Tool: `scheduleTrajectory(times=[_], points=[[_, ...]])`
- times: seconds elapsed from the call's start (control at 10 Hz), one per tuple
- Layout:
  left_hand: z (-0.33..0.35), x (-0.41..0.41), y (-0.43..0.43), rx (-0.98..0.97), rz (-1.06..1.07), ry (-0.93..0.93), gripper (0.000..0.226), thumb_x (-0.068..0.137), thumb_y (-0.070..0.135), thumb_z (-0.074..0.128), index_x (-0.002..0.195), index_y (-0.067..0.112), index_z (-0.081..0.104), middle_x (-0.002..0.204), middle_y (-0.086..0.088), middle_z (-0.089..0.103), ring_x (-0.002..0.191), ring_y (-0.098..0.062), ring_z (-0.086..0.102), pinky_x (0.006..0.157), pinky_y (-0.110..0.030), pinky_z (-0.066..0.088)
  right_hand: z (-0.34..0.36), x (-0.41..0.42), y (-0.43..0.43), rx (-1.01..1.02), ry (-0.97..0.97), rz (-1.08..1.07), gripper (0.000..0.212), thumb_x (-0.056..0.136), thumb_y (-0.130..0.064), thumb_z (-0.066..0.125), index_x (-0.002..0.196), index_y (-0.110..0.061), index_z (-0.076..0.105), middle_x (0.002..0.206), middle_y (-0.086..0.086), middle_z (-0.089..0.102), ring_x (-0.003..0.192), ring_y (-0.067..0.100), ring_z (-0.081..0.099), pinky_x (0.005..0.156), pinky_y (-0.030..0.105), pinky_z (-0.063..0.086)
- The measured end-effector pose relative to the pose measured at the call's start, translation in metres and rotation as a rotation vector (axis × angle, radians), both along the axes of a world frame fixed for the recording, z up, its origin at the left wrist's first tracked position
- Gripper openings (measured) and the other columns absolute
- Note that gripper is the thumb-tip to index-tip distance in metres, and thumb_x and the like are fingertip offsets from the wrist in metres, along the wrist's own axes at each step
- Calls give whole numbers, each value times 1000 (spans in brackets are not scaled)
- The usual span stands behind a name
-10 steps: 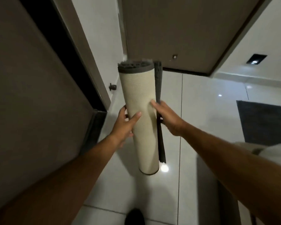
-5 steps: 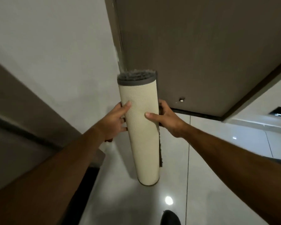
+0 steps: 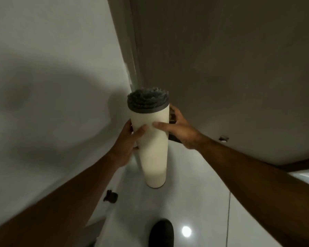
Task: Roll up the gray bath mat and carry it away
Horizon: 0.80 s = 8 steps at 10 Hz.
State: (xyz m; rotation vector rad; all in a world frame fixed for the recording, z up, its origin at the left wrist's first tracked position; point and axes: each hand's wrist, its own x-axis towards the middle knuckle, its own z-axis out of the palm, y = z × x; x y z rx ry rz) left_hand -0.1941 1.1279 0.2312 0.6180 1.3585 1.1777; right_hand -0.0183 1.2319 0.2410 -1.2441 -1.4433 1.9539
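Note:
The bath mat [image 3: 152, 154] is rolled into a tight upright tube, cream backing outside and gray pile showing at its top end. It stands almost vertical in the corner where a white wall meets a brown door, its lower end at or just above the floor. My left hand [image 3: 130, 138] grips the tube's left side, thumb across the front. My right hand [image 3: 178, 129] holds the right side, thumb on the front and fingers around the loose dark edge behind.
A white wall [image 3: 52, 86] fills the left, a brown door [image 3: 221, 68] the right. On the glossy white floor [image 3: 194, 202] sit a dark door stop [image 3: 111, 196] and my dark shoe [image 3: 161, 232]. A small fitting [image 3: 223, 139] sticks out low on the door.
The view has swung toward the wall and door corner. Both hands have carried the rolled mat forward into that corner and turned it more upright, its lower end dropping to the floor.

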Motion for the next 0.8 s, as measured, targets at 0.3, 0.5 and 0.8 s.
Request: scheduleTrajectory(times=[0.3, 0.5, 0.8], points=[[-65, -43, 59, -60, 59, -93, 59, 84, 32, 70, 135, 49, 46, 122, 20, 69, 108, -4, 67, 82, -39, 57, -59, -63, 71, -96, -10, 170, 57, 86, -15, 74, 137, -17, 50, 128, 9, 66, 111, 27, 67, 96, 45, 56], [-71, -37, 76, -111, 183, -55, 63, 94, 26, 64, 147, 40, 32, 99, 28, 73, 82, 8, 70, 53, -23, 58, -59, -92, 86, -85, 9, 113, 48, 66, -16, 64, 114, -19, 64, 114, 13, 71, 104, 34, 68, 91, 47, 57], [-12, -21, 57, -233, 458, 74, 80, 92, 34, 66, 156, 28, 18, 143, 2, 45, 116, -17, 50, 98, -47, 42, -5, -22, 75, -25, -193, 80, 74, 76, -53, 70, 142, -32, 45, 134, -13, 50, 120, 7, 49, 95, 33, 39]])
